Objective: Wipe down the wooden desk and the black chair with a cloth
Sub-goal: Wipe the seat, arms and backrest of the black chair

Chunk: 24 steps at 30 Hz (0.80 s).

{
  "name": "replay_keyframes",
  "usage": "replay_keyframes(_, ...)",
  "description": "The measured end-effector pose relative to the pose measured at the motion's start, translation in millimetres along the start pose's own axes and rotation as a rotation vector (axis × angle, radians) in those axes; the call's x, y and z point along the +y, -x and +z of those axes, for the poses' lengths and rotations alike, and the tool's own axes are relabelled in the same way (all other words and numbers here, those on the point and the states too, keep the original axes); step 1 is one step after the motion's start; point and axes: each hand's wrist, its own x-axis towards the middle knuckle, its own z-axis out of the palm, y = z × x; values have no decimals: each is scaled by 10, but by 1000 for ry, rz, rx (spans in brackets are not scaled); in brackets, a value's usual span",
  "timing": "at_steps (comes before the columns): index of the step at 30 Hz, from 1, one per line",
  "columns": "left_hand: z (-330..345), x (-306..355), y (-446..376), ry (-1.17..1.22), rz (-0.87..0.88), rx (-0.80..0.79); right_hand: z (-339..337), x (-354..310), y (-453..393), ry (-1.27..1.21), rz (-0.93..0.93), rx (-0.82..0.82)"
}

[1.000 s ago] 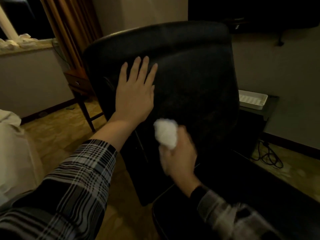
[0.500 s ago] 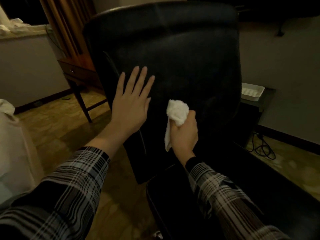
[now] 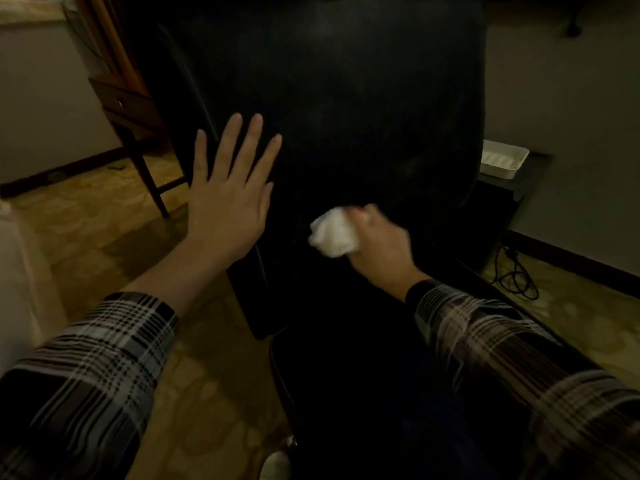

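The black chair [image 3: 346, 116] fills the middle of the view, its tall backrest facing the person and its seat [image 3: 381, 393] reaching toward the bottom edge. The left hand [image 3: 230, 199] lies flat against the left part of the backrest, palm on the upholstery, fingers [image 3: 251, 143] straight and spread, holding nothing. The right hand [image 3: 375, 244] is closed around a bunched white cloth [image 3: 332, 233], which sticks out to the left of the fist and is pressed against the lower part of the backrest, just above where it meets the seat. This hand is slightly blurred, so its individual fingers cannot be made out. Both forearms wear plaid sleeves [image 3: 104, 358].

To the right of the chair, a white tray [image 3: 504, 161] sits on a dark side stand [image 3: 512, 188] against the wall. The tray is shallow with a raised rim, and its floor shows a ribbed or gridded pattern; whether anything lies in it cannot be told in the dim light. Below the stand, a black cable [image 3: 516, 275] is looped on the floor [image 3: 104, 237] beside the skirting.

Behind the chair on the left stands the wooden worktop [image 3: 121, 102]: only a drawer front with a small knob and one slanting leg show past the backrest. The floor is a pale patterned surface. A white edge of bedding [image 3: 17, 271] shows at the far left.
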Motion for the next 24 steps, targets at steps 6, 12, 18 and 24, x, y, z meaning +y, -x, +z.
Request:
replay_keyframes(6, 69, 75, -55, -21, -18, 15, -225, 463, -31, -171, 361, -46)
replay_keyframes(12, 119, 367, -51, 29, -179, 59, -361, 204, -261, -302, 175, 172)
replay_keyframes(18, 338, 355, -37, 118, -208, 269, 82, 20, -324, -275, 267, 342)
replay_keyframes(24, 449, 337, -91, 149, -214, 365, 611, 33, -90, -448, 505, 371)
